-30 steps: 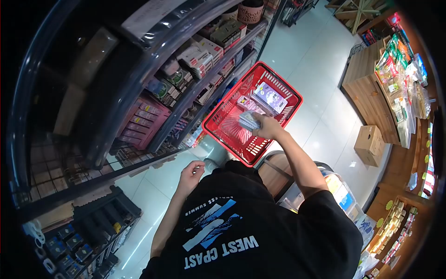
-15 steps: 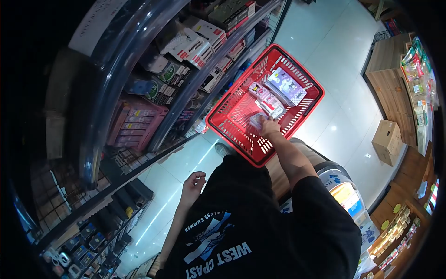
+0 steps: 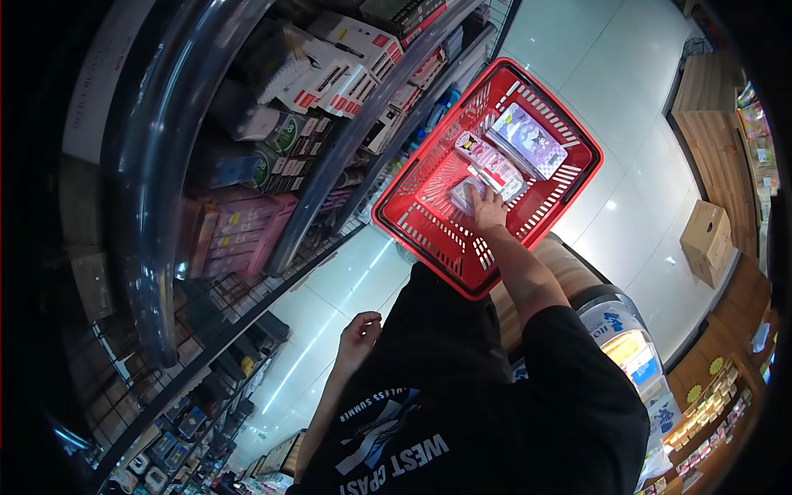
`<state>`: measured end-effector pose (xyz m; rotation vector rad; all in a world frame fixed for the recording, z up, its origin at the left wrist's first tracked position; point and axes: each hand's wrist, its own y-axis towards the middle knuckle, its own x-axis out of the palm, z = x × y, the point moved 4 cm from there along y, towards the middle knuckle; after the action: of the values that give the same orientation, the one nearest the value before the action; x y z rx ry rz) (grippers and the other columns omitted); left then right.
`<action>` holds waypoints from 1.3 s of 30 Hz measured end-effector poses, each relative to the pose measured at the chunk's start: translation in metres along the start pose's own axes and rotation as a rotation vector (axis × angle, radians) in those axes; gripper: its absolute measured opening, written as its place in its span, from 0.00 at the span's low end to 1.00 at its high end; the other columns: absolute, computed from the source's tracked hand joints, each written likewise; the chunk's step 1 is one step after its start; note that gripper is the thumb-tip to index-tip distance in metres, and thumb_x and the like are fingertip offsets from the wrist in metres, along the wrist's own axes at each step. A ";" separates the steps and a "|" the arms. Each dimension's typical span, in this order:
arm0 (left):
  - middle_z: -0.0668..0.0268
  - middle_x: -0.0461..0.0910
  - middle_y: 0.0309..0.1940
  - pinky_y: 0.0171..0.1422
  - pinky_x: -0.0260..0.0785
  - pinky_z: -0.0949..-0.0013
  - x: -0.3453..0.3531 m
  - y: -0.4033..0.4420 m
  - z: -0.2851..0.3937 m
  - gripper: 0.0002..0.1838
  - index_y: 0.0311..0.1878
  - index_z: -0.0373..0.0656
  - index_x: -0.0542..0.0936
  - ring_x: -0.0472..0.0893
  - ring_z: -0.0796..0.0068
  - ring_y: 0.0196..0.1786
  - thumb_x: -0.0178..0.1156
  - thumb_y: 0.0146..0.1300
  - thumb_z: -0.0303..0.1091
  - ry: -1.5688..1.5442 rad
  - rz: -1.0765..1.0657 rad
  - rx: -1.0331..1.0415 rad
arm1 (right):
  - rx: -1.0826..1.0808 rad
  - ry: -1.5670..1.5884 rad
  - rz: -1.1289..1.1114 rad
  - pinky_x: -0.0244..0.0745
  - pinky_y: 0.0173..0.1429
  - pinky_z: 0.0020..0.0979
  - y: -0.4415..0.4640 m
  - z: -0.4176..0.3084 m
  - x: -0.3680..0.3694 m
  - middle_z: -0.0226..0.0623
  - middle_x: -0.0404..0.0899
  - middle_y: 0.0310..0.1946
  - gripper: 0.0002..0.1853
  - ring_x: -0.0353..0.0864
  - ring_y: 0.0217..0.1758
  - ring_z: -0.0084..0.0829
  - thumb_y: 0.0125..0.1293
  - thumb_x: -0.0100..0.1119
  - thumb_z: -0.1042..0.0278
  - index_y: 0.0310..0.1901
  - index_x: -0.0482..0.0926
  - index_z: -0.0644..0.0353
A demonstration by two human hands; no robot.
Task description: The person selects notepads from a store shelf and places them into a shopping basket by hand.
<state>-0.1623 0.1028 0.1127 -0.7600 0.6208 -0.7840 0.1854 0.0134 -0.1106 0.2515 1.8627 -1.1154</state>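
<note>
So in the head view, the red basket (image 3: 596, 177) is just right of center, with a purple box (image 3: 530, 142), a pink pack (image 3: 478, 151) and a small clear pack (image 3: 463, 196) all inside, so I'd call those three done. What's left is the letting go: the right hand (image 3: 490, 213) rests on that small pack, fingers fanned out, can't tell if they're pinching it. Left hand (image 3: 360, 330), lower middle, hangs loosely half-curled near the trousers (image 3: 450, 330), nothing visible in its grip.
</note>
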 end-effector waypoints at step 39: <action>0.68 0.81 0.43 0.47 0.72 0.76 0.012 0.006 -0.004 0.13 0.54 0.39 0.77 0.79 0.81 0.43 0.58 0.69 0.31 -0.030 -0.055 -0.015 | 0.672 0.665 -0.165 0.67 0.68 0.50 -0.034 -0.020 0.007 0.54 0.48 0.72 0.49 0.60 0.71 0.58 0.57 0.66 0.42 0.74 0.47 0.39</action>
<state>-0.1561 0.0949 0.1035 -0.8044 0.5813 -0.8171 0.1500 0.0081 -0.0924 0.9596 2.0140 -1.9262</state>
